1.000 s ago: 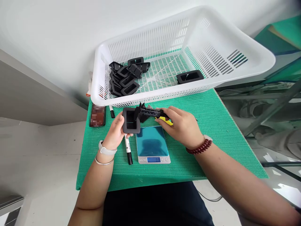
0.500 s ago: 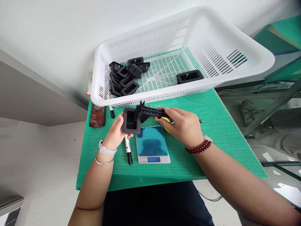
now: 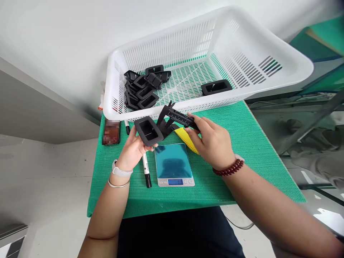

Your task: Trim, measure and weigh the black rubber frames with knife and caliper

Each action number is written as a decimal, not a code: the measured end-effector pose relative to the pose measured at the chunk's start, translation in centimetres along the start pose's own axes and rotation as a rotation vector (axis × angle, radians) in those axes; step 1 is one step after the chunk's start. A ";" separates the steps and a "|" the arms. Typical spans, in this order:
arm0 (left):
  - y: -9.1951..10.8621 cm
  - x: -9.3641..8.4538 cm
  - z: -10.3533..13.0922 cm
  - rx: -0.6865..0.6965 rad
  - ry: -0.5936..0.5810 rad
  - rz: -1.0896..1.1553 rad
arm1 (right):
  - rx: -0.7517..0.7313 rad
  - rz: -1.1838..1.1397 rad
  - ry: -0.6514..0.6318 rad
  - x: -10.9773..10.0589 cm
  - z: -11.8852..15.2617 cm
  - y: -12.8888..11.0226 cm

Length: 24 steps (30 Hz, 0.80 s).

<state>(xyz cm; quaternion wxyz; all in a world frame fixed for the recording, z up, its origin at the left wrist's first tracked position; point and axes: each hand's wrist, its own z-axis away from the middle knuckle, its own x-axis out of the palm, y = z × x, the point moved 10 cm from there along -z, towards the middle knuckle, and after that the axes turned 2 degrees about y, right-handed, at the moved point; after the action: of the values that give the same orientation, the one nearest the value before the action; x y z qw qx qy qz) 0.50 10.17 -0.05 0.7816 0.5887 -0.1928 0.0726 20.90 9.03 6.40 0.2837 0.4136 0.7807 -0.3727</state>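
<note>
At the scale's (image 3: 174,163) eleven o'clock, the left hand (image 3: 133,150) is pinching a black frame (image 3: 142,132) from seven o'clock, apparently leaving its opening unobstructed. The right hand (image 3: 214,142) is pinching a caliper (image 3: 179,116), seemingly keeping its jaws near the frame's two o'clock edge.

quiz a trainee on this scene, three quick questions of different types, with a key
1. Multiple choice: which of the hands holds the black sliding caliper with white markings? a) left b) right c) both

2. True or false: the black-capped white marker beside the silver digital scale with a shiny blue plate lies on the scale's left side.

3. Fill in: the left hand holds one black hollow rectangular frame; most of the similar black pieces are piled at the ____ end of the white perforated plastic basket.

Key: 1. b, the right hand. 2. True. 3. Left.
</note>
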 end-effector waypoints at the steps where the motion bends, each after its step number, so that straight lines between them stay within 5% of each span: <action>1: 0.2 -0.1 -0.1 0.026 0.008 -0.010 | -0.002 0.006 -0.005 0.0 0.0 -0.1; 24: 1.4 -1.3 0.2 0.204 0.130 -0.076 | -0.027 -0.026 -0.027 0.6 0.3 -0.3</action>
<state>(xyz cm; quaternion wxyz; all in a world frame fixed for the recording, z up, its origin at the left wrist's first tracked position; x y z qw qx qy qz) -1.21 10.56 0.70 0.7307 0.6661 -0.1110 0.1001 20.41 8.95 5.90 0.2945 0.3946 0.7871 -0.3715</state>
